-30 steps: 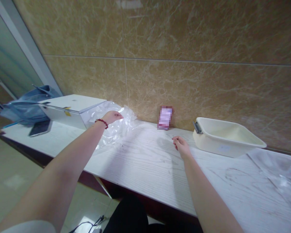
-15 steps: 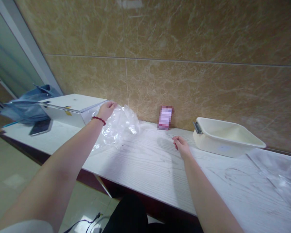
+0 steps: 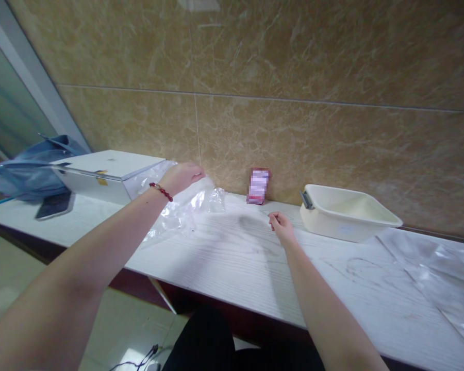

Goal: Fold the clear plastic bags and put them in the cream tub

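My left hand (image 3: 184,176), with a red bead bracelet (image 3: 161,191) at the wrist, is closed at the top of a crumpled clear plastic bag (image 3: 178,214). Its fingertips seem to pinch the film, though they are partly hidden. The bag lies on the white wood-grain table, against the white box (image 3: 112,167). My right hand (image 3: 280,225) hovers above the table, between the phone-like upright object (image 3: 258,186) and the cream plastic bin (image 3: 348,214). Its fingers are curled into a pinch; anything in them is too small to make out.
A dark phone (image 3: 54,205) lies by the box, beside a blue bag (image 3: 34,165) at the far left. Clear plastic sheeting (image 3: 441,273) covers the table's right end. Behind runs a brown marble-look wall (image 3: 294,129). A cable (image 3: 139,363) lies on the floor.
My left hand has moved right across the plastic bag, and the film under it has shifted and spread. The right hand has stayed nearly in place. The view has turned slightly.
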`<state>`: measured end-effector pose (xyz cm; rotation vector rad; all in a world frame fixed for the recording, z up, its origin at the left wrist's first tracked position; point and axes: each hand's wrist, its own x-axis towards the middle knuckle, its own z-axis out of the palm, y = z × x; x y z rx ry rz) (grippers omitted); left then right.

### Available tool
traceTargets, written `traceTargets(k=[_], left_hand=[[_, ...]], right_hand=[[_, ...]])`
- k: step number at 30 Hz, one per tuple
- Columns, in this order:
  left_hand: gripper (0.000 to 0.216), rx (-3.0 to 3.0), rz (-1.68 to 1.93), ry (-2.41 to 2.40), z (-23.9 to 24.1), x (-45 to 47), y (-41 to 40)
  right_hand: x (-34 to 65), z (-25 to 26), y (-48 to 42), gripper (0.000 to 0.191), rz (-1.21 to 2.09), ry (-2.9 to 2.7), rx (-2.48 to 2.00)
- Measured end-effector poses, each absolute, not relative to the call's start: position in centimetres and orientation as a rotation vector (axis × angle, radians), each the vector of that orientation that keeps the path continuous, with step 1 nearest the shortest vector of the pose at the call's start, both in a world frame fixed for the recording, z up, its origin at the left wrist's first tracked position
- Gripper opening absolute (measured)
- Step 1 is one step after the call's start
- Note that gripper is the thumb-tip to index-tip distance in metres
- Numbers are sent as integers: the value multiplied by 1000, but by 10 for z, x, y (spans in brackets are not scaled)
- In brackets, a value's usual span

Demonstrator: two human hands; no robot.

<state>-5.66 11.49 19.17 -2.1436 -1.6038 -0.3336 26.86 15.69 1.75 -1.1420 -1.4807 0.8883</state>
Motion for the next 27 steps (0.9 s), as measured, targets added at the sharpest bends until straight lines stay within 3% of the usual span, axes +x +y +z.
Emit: traceTargets(k=[7, 12, 16, 19, 24, 27], left_hand=[[33, -2488, -360, -1470, 190, -10, 96], [33, -2678, -487, -1474, 188, 26, 79], [35, -2734, -594, -1478, 186, 42, 65], [37, -2746, -644, -1418, 178, 43, 61], [22, -2763, -644, -1441, 156, 35, 69], [20, -2808, -698, -1590, 148, 31, 71]], right_hand=[[224, 84, 116, 27, 665, -1771, -979], [194, 131, 85, 38, 447, -2030, -880], [195, 147, 82, 9, 364, -2128, -1022], [206, 150, 81, 8, 511, -2103, -1011], [223, 152, 72, 11, 992, -1962, -989], [230, 154, 68, 7, 1014, -1911, -1153]])
